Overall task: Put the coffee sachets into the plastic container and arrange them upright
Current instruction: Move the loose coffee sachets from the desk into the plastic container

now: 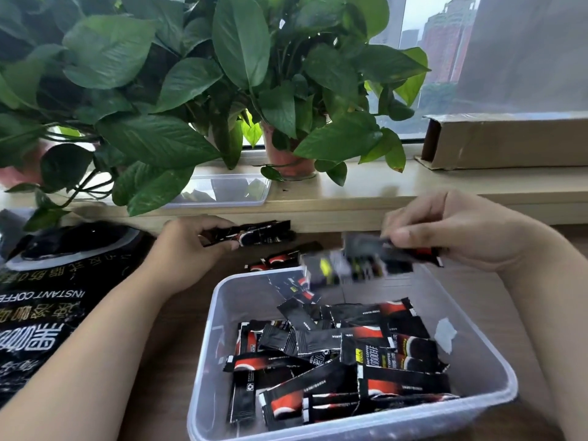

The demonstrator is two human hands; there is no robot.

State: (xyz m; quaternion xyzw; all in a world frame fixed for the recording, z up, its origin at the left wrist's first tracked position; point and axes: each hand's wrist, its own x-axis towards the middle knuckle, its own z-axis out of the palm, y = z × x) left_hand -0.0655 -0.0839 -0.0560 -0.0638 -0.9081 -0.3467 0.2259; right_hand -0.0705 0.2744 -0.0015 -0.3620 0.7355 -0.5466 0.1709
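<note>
1. Left of the plastic container (208,351), the black coffee bag (41,313) is lying flat on the table. The frame edge is cutting it off, so whether it is holding more sachets cannot be told.
2. Beyond the container's far-left corner, the left hand (187,249) is gripping a bundle of sachets (254,234), with its fingers curled round one end. The bundle is projecting sideways from the grip, so its outer sachets could slip out onto the table.
3. Just beyond the container's far rim, loose sachets (276,259) are lying on the table. A passing wrist could sweep them away.
4. Inside the container, the heap of sachets (337,354) is lying flat and crossed, with none upright. Dropping more on top would deepen the tangle and hinder arranging them upright.
5. Above the container's far-right area, the right hand (461,227) is pinching several blurred sachets (359,262) between thumb and fingers. Their free ends are fanning out over the far rim, so some could land outside if released there.
6. Motion blur is smearing that fan, so its count is unreadable. The frame is cutting off the container's near rim.
</note>
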